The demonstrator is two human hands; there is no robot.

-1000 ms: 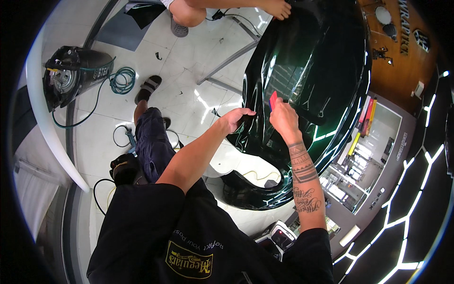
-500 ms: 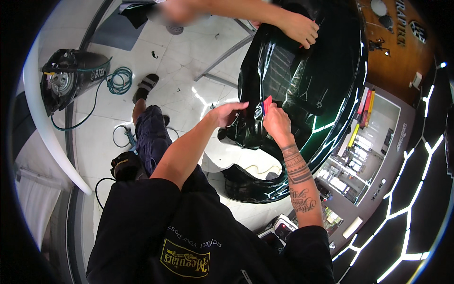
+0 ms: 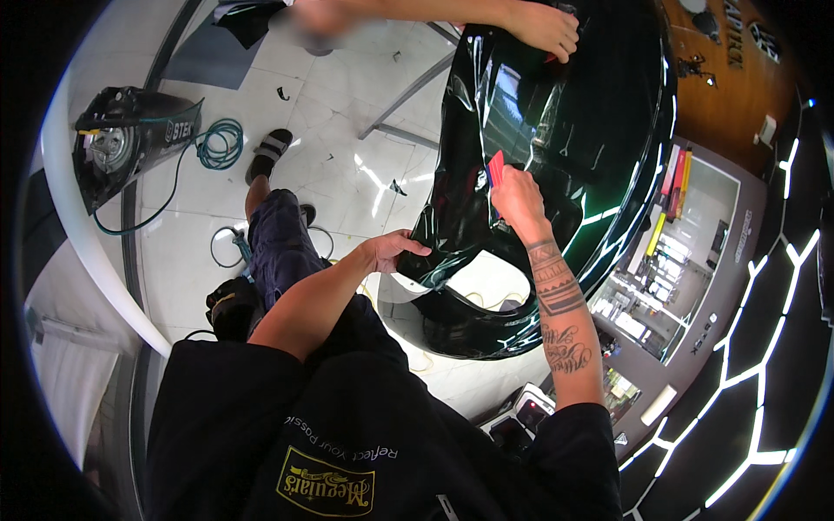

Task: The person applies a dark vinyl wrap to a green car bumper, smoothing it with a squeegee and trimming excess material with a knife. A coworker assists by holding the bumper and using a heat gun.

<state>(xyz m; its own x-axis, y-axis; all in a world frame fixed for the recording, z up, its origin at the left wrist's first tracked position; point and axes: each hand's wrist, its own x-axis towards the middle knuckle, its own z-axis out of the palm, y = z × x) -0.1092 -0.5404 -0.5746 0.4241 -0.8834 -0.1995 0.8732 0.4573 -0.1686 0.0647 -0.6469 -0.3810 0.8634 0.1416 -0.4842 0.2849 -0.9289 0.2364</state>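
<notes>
A glossy black car bumper (image 3: 469,337), curved and with an oval opening near me, stretches away in front of me. Loose, wrinkled black film (image 3: 452,195) lies over its left part. My left hand (image 3: 393,250) pinches the film's near left edge between thumb and fingers. In my right hand (image 3: 519,201) is a pink-red squeegee (image 3: 496,165) with a dark blue edge, held against the film-covered surface. At the far end, another person's hand (image 3: 552,33) presses on the black surface, with a bit of red showing under its fingers.
A metal stand leg (image 3: 408,97) reaches down left of the bumper. On the floor lie a coiled green hose (image 3: 220,143), a black cylindrical tank (image 3: 139,139) and a dark sheet (image 3: 208,56). The other person's sandalled foot (image 3: 272,153) is at left. Coloured strips (image 3: 673,191) hang at right.
My left hand has come down toward me and left, onto the film's near corner, and the film looks more stretched. My right hand with the squeegee has moved slightly away and right.
</notes>
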